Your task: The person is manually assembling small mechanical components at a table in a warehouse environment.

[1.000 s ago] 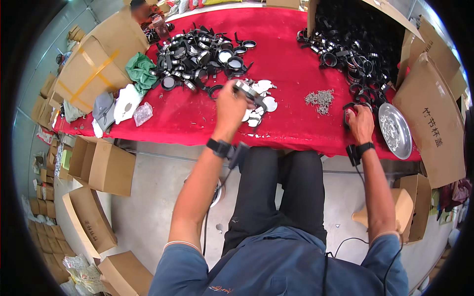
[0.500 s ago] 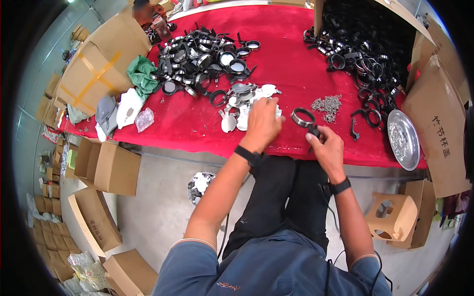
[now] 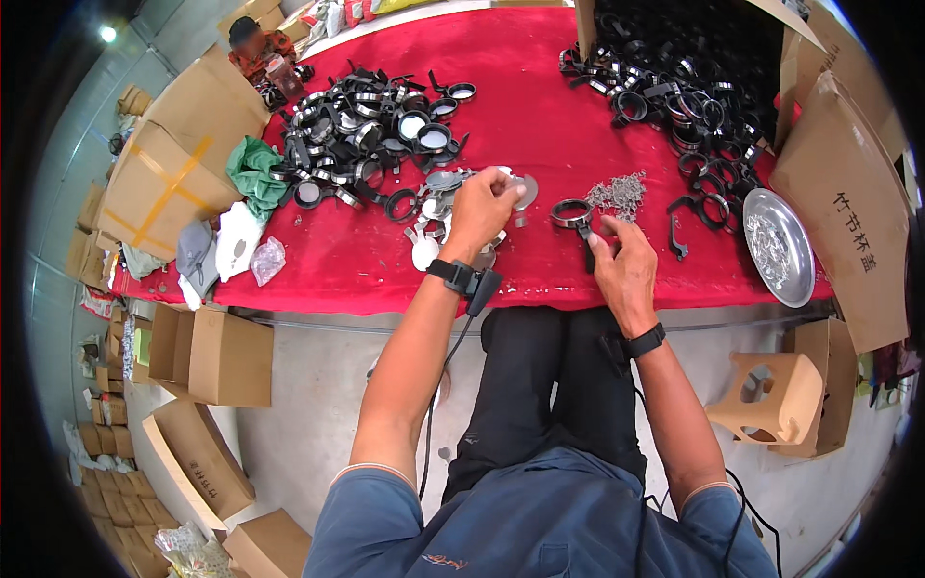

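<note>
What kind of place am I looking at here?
Probably a small workshop, perhaps for putting parts together: many alike black rings lie heaped on a long red-covered table, and cardboard boxes stand around it.

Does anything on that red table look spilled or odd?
Perhaps the small metal pieces: they lie loose on the red tablecloth just beyond the right hand, while similar-looking bits sit in the round metal dish. It may be deliberate; nothing looks plainly damaged.
</note>
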The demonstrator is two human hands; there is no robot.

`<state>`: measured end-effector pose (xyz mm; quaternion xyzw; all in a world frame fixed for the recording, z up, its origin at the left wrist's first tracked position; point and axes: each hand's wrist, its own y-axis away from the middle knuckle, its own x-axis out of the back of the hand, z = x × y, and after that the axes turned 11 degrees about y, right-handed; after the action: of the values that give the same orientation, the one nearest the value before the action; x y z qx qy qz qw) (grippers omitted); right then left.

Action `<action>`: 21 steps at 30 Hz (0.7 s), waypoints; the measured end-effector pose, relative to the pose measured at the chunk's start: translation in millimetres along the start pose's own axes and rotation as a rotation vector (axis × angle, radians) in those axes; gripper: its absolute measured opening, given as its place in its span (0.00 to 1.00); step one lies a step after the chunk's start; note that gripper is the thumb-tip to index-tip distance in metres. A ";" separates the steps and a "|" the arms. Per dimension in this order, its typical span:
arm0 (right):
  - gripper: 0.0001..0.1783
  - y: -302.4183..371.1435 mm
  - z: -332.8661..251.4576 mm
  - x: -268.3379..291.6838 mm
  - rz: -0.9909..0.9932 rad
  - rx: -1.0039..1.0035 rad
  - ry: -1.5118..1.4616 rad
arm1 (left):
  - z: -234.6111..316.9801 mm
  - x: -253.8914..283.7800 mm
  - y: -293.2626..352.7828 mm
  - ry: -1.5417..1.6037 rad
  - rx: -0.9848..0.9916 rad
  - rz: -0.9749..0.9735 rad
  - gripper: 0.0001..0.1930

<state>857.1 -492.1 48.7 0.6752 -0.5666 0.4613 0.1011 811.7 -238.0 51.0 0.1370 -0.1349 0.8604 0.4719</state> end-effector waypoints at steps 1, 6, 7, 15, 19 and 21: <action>0.25 -3.3 -1.5 -0.3 -0.029 -0.002 -0.142 | 5.4 -5.1 0.5 0.264 0.027 -0.027 0.11; 0.18 -17.7 -34.7 10.1 -0.312 -0.315 -0.830 | 31.3 -25.4 29.8 0.832 0.143 -0.184 0.13; 0.15 -18.5 -29.7 5.4 -0.315 -0.343 -0.954 | 26.6 -30.0 30.3 0.893 0.116 -0.210 0.14; 0.16 -7.9 -12.8 7.8 0.069 0.190 -0.268 | 19.3 -49.6 35.1 1.021 0.350 -0.225 0.12; 0.13 -16.9 -9.9 5.7 0.091 0.209 -0.249 | 15.1 -57.9 28.6 0.948 0.371 -0.188 0.14; 0.12 -25.9 -7.5 1.1 0.117 0.158 -0.210 | 10.8 -63.4 24.5 0.718 0.291 -0.064 0.15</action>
<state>875.4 -479.1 63.7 0.6915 -0.5742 0.4366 -0.0392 824.9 -303.7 35.4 -0.1032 0.1666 0.8485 0.4916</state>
